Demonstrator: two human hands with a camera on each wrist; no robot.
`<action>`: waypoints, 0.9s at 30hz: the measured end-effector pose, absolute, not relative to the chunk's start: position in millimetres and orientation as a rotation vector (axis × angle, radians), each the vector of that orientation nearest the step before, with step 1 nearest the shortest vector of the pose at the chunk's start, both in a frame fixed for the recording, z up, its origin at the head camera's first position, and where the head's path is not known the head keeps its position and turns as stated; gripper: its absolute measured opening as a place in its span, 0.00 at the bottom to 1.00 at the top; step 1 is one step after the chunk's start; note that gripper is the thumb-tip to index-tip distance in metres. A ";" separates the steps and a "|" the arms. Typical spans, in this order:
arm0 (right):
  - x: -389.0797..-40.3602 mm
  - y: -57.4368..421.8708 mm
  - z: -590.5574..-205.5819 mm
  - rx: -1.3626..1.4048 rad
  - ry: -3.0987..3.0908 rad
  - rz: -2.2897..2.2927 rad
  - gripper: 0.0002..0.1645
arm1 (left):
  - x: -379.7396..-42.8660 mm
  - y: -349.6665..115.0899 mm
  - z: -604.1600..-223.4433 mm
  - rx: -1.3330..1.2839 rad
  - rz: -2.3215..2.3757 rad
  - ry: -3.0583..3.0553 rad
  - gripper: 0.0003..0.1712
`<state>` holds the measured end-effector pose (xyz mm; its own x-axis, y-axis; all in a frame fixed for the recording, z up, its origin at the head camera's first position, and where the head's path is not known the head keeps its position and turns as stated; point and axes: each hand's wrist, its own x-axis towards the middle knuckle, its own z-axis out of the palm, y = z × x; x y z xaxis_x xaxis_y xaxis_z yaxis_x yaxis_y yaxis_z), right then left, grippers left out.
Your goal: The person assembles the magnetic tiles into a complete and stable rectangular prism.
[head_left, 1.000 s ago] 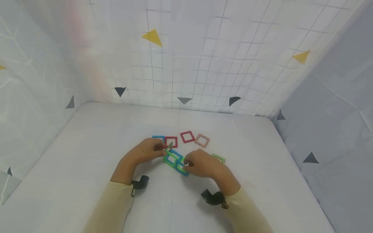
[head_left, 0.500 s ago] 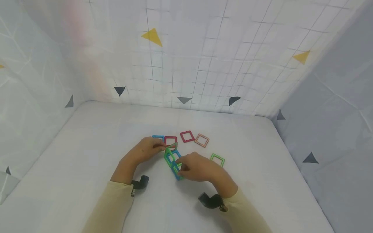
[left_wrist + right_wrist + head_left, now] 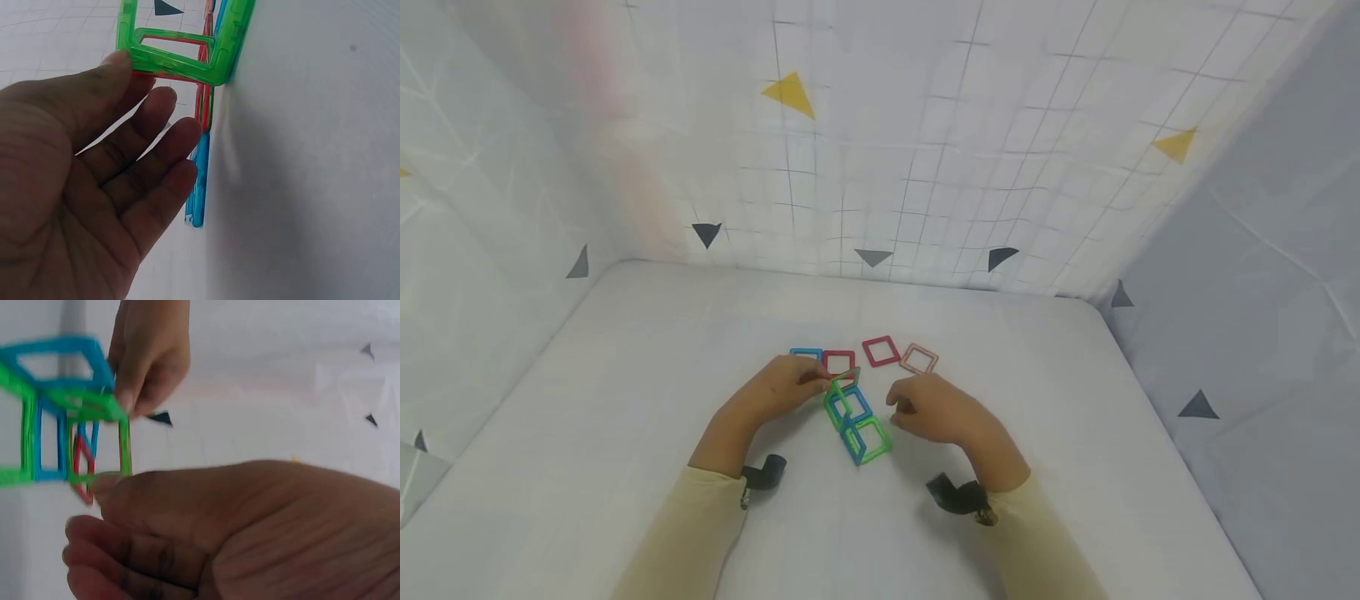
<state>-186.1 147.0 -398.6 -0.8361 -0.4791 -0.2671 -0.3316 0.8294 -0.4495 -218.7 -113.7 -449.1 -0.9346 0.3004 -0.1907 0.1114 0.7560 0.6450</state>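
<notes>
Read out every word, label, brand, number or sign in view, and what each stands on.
None: no text can be read in any view.
The green frame the left hand pinches shows no legible lettering.
The backdrop shows printed triangles, no writing.
Any marking on the black wrist mounts is too small to read.

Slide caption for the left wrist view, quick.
Left hand pinching a green frame, with a blue frame behind the fingers.
</notes>
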 end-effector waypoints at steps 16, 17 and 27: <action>-212.7 184.2 -420.1 -0.316 2.774 -0.470 0.11 | -216.4 -113.1 -449.3 0.333 0.944 2.675 0.10; -213.2 186.2 -420.1 -0.304 2.778 -0.472 0.11 | -216.3 -113.2 -449.6 0.335 0.946 2.675 0.10; -221.2 216.4 -421.4 -0.190 2.799 -0.487 0.14 | -215.0 -113.1 -451.7 0.352 0.955 2.679 0.08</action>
<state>-221.2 216.4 -421.4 -0.9485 -0.1776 -0.2623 -0.0786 0.9341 -0.3482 -215.0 -113.1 -451.7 -0.9327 0.3160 -0.1740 0.1348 0.7526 0.6445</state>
